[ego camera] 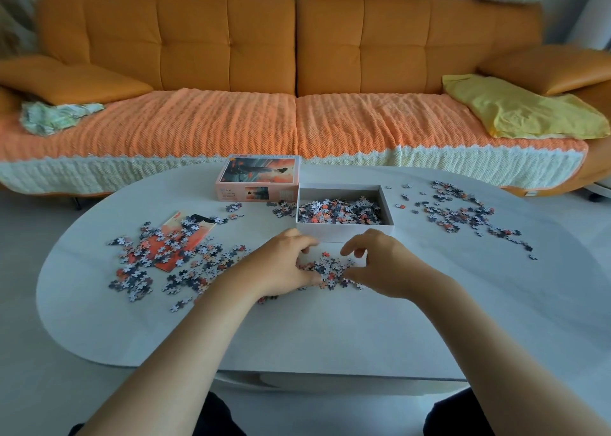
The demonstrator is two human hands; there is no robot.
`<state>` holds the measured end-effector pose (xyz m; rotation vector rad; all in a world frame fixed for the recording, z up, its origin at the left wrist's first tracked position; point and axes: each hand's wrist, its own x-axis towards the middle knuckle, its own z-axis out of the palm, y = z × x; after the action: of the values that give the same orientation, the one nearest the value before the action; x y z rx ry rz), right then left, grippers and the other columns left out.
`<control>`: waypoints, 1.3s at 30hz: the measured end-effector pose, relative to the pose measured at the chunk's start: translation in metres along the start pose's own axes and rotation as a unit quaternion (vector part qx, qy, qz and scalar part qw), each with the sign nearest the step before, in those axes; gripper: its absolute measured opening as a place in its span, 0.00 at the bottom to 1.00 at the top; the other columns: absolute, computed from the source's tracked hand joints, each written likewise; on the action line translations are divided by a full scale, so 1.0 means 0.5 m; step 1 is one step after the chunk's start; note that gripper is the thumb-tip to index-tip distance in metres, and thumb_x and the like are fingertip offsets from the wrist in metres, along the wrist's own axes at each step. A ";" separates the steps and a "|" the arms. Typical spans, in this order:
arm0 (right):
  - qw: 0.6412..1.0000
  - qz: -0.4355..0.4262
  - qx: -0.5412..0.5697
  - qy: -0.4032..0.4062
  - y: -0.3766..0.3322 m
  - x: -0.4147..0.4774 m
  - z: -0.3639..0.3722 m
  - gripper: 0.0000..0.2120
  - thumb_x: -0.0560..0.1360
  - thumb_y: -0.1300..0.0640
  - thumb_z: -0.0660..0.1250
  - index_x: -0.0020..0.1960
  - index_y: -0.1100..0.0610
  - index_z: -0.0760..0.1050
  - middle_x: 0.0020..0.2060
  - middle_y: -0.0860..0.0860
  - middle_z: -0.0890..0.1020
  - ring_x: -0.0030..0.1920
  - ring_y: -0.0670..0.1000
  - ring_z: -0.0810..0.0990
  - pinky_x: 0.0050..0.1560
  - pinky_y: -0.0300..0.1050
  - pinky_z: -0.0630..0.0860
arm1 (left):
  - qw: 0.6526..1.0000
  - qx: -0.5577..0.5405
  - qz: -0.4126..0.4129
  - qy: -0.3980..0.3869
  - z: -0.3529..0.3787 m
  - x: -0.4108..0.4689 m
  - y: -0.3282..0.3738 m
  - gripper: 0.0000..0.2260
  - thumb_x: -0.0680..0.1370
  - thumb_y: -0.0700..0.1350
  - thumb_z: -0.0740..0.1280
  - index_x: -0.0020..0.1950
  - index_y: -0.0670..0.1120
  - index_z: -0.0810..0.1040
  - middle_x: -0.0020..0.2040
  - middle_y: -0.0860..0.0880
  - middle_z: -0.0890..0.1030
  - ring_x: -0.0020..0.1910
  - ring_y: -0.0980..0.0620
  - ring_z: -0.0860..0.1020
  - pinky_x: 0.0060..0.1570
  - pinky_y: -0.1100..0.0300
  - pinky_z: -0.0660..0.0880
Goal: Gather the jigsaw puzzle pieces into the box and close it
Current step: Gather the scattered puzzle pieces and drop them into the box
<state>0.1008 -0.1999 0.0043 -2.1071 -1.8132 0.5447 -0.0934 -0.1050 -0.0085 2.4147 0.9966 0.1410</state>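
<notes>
Pieces [330, 271], grey, orange and navy, heaped between cupped hands.

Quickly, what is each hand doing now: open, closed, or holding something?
Left hand: open, fingers curved around the small pile of puzzle pieces on the table, holding nothing.
Right hand: open, fingers curved on the pile's other side, holding nothing.

On the white table [330, 329], both hands cup a small heap of pieces [329, 270] just in front of the open box [344, 228]. Left hand [284, 267] and right hand [380, 263] flank the heap, fingers curled. The box holds pieces. Lid [259, 177] stands beside it. Loose pieces lie scattered left [165, 257] and right [463, 210].
</notes>
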 end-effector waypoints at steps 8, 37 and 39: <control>0.998 0.041 -0.029 -0.042 -0.024 0.006 0.011 0.24 0.68 0.47 0.76 0.62 0.49 0.78 0.53 0.49 0.75 0.47 0.49 0.77 0.44 0.42 0.75 | 0.998 0.034 0.024 -0.045 0.019 0.024 0.020 0.28 0.75 0.53 0.72 0.73 0.51 0.69 0.60 0.55 0.68 0.62 0.55 0.70 0.64 0.56 0.68; 0.972 0.041 0.177 0.148 -0.032 0.075 -0.057 0.03 0.70 0.58 0.76 0.39 0.52 0.83 0.31 0.50 0.83 0.28 0.48 0.83 0.28 0.38 0.76 | 0.974 -0.166 0.009 0.153 -0.058 0.094 0.043 0.05 0.73 0.47 0.75 0.48 0.53 0.84 0.39 0.57 0.83 0.35 0.63 0.77 0.34 0.67 0.70; 0.963 0.030 0.168 0.207 -0.024 0.091 -0.061 0.03 0.70 0.59 0.75 0.40 0.52 0.83 0.30 0.49 0.82 0.29 0.50 0.82 0.26 0.38 0.75 | 0.970 -0.156 0.012 0.185 -0.062 0.114 0.039 0.05 0.73 0.46 0.75 0.49 0.51 0.84 0.40 0.57 0.82 0.37 0.64 0.77 0.36 0.68 0.68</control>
<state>0.1105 -0.1528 0.0330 -1.8754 -1.3271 0.3587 -0.0488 -0.0646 0.0224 2.1494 1.0142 0.7243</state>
